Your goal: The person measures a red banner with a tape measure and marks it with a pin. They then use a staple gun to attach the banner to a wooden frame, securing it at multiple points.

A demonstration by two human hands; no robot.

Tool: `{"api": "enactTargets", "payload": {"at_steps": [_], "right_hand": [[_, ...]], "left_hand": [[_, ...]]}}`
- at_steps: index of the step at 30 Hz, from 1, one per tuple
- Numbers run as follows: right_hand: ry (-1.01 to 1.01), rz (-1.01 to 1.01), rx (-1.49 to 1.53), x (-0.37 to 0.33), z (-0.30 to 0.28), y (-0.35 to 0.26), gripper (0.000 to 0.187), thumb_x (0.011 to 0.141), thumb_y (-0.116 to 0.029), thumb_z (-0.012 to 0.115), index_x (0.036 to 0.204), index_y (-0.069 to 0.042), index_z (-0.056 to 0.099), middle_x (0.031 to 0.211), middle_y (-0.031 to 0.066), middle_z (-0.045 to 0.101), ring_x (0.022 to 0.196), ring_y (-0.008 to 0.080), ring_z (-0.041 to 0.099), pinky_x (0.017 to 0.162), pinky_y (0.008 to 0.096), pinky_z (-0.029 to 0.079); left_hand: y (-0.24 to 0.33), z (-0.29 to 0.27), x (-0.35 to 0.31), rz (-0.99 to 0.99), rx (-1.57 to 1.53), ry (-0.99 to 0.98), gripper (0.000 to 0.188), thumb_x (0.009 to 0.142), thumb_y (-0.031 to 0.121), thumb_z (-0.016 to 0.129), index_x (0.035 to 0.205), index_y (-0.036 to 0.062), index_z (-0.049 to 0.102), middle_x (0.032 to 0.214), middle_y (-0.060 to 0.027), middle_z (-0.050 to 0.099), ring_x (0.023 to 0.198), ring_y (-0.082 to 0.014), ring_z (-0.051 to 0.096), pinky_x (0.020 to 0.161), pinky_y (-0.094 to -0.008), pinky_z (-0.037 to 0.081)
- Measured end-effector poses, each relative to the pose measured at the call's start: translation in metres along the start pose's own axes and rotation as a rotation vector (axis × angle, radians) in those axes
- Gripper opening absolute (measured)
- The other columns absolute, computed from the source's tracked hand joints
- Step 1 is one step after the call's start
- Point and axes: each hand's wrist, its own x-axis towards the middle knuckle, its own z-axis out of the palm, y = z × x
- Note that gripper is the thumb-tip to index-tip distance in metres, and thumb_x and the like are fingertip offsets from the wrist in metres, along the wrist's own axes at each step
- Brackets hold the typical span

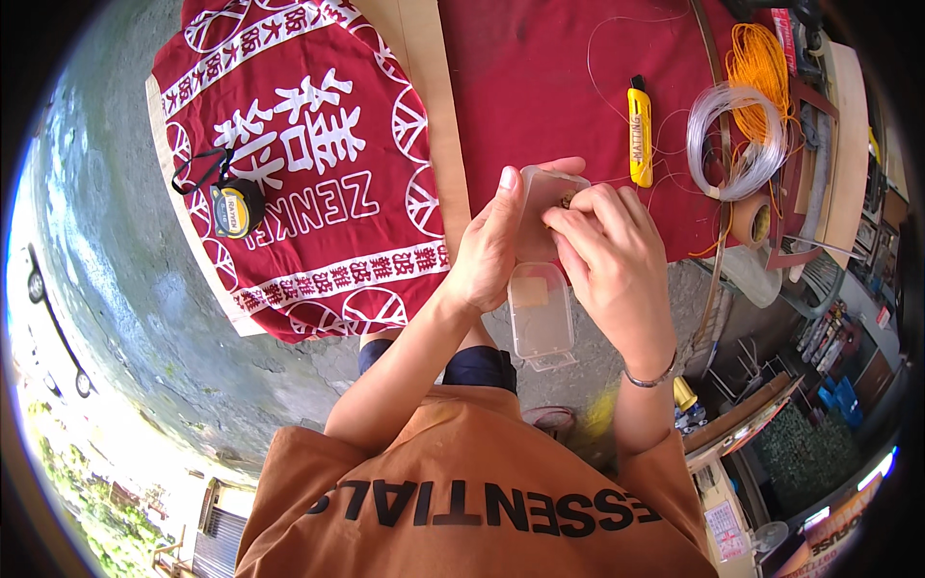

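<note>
My left hand is closed around a small clear plastic box, its thumb along the box's left edge. The box's hinged lid hangs open toward me. My right hand dips its bent fingers into the box, fingertips pinched together. A few tiny brownish pieces show by those fingertips, too small to name; whether any is pinched is hidden. Just beyond my right hand lies a yellow utility knife on the red cloth.
A coil of clear line, a bundle of orange cord and a roll of tape lie at the right. Loose thin line trails over the red cloth. At left, a tape measure rests on a maroon printed cloth beside a wooden board.
</note>
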Motion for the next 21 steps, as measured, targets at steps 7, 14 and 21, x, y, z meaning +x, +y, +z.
{"api": "enactTargets", "payload": {"at_steps": [7, 14, 21], "right_hand": [[0.172, 0.105, 0.250, 0.001, 0.007, 0.007, 0.010, 0.085, -0.004, 0.071, 0.093, -0.005, 0.066, 0.087, 0.0076, 0.059, 0.082, 0.0273, 0.059, 0.072, 0.0404, 0.047], [0.166, 0.038, 0.210, -0.001, 0.000, 0.013, 0.013, 0.082, -0.001, 0.072, 0.093, -0.006, 0.067, 0.088, 0.0054, 0.059, 0.082, 0.0244, 0.058, 0.071, 0.0388, 0.048], [0.053, 0.001, 0.085, -0.004, -0.002, 0.013, 0.017, 0.080, -0.003, 0.072, 0.095, -0.007, 0.066, 0.089, 0.0042, 0.058, 0.083, 0.0252, 0.058, 0.076, 0.0388, 0.049]], "left_hand": [[-0.004, 0.000, 0.000, 0.003, -0.082, -0.003, 0.073, 0.106, 0.062, 0.029, 0.146, 0.0022, 0.045, 0.127, -0.0133, 0.060, 0.117, -0.0200, 0.060, 0.100, -0.0347, 0.050], [-0.007, 0.004, 0.000, 0.000, -0.121, -0.010, 0.073, 0.106, 0.061, 0.029, 0.145, 0.0018, 0.045, 0.126, -0.0134, 0.060, 0.116, -0.0193, 0.060, 0.100, -0.0340, 0.050], [-0.008, 0.010, 0.000, -0.006, -0.117, -0.011, 0.071, 0.106, 0.059, 0.031, 0.144, 0.0013, 0.046, 0.123, -0.0134, 0.061, 0.113, -0.0191, 0.060, 0.099, -0.0339, 0.051]]}}
